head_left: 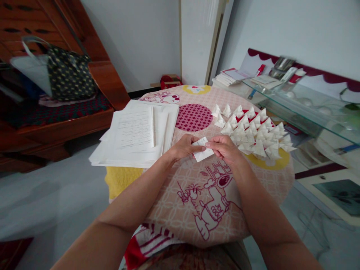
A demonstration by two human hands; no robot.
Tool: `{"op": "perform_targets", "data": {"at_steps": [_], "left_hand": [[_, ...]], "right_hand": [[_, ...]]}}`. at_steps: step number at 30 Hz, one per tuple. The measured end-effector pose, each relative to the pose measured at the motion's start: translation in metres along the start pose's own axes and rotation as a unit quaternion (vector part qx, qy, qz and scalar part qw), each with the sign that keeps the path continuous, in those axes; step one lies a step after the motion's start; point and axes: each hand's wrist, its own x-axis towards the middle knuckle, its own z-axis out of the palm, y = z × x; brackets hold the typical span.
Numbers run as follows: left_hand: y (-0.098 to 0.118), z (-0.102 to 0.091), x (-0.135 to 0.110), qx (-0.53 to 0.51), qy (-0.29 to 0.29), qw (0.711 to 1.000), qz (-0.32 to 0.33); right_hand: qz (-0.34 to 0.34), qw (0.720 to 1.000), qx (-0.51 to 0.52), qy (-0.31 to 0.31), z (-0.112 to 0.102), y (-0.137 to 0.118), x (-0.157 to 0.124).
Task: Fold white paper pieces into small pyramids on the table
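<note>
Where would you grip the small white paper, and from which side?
Likely pinch the small white paper by its near corner, coming from the person's side: that flat corner juts free toward the body, while the left hand and right hand cover its sides.

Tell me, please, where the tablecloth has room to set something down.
Bare cloth shows between the forearms, nearside of the slip, and on the checked circle between papers and folded pieces. Papers crowd the left, folded pieces the right.
</note>
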Motion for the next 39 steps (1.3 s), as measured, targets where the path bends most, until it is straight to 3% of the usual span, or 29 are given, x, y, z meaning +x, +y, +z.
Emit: {"op": "perform_targets", "data": {"at_steps": [13,20,24,32,34,36,39], "left_hand": [[-0.003,-0.005,0.001,-0.002,0.051,0.997,0.055],[-0.005,-0.012,0.003,-0.022,-0.001,1.000,0.018],[-0.005,-0.016,0.003,-0.064,-0.027,0.998,-0.011],[0.004,-0.031,-0.005,-0.114,-0.143,0.983,0.022],[0.000,-0.034,-0.004,-0.112,-0.123,0.985,0.037],[-0.005,-0.033,0.000,-0.088,-0.068,0.993,0.047],[-0.012,-0.026,0.007,-0.003,-0.007,0.998,0.066]], "right_hand": [[-0.038,0.999,-0.008,-0.024,0.000,0.001,-0.002],[-0.016,0.997,0.016,-0.072,-0.003,0.000,-0.001],[-0.002,0.997,0.020,-0.070,-0.008,0.003,0.001],[0.031,0.996,-0.011,-0.083,-0.018,0.010,0.005],[0.023,0.996,-0.039,-0.074,-0.017,0.011,0.005],[0.014,0.995,-0.066,-0.068,-0.014,0.010,0.004],[0.007,0.992,-0.099,-0.079,-0.008,0.008,0.001]]}}
